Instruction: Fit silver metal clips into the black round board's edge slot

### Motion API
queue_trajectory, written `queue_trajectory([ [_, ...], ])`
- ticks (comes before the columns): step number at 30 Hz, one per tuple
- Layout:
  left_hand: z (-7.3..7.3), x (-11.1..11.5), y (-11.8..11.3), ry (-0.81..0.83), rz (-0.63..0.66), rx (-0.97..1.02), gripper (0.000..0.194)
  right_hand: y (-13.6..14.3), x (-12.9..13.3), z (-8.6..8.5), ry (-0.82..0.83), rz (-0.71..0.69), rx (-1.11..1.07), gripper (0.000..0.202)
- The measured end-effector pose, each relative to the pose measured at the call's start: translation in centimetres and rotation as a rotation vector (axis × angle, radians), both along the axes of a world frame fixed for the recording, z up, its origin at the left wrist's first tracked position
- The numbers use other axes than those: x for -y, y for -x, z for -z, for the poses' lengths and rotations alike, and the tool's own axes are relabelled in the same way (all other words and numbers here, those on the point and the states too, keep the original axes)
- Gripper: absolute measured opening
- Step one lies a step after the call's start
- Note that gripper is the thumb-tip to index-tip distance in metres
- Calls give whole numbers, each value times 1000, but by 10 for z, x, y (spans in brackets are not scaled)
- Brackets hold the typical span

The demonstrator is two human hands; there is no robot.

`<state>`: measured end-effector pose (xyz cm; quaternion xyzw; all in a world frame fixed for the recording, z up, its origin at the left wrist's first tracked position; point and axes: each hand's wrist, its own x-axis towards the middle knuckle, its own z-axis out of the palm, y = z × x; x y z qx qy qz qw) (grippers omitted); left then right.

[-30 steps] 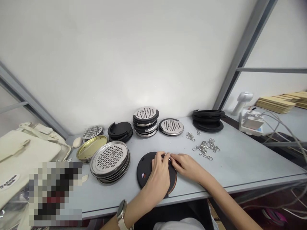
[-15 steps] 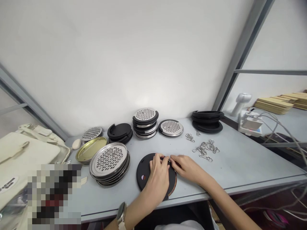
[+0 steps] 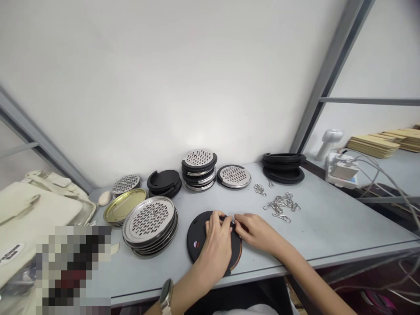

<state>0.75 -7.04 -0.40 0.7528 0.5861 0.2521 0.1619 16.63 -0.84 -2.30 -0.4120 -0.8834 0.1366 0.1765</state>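
Observation:
A round black disc [image 3: 197, 234] with a small round sticker and a copper-coloured stretch of rim lies near the table's front edge. My left hand [image 3: 218, 240] rests on top of it, fingers bent and pressed onto the disc. At its upper right rim, my right hand [image 3: 251, 227] pinches a small shiny metal piece [image 3: 232, 221], mostly hidden by the fingertips. Several wire clips [image 3: 284, 203] lie in a loose pile to the right, with a smaller group [image 3: 260, 189] behind them.
Stacked grater discs [image 3: 151, 221] and gold lids [image 3: 126, 205] stand left. Black holders [image 3: 164, 181], a mixed stack [image 3: 199, 168], a single grater [image 3: 234, 176] and black rings [image 3: 284, 168] line the back. A cream bag [image 3: 39, 210] sits far left; a power strip [image 3: 343, 170] is at right.
My right hand has shifted very slightly right at the disc's rim, and more of the small metal piece shows. My left hand stays on the disc.

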Motion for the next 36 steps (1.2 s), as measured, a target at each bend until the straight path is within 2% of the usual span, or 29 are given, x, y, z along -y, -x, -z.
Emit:
queue_trajectory([
  [22,-3,0,0,23,16,-16,38,4,-2,-1,47,24,7,28],
  [36,-4,-2,0,31,23,-75,38,1,-2,1,15,-11,-13,26],
])
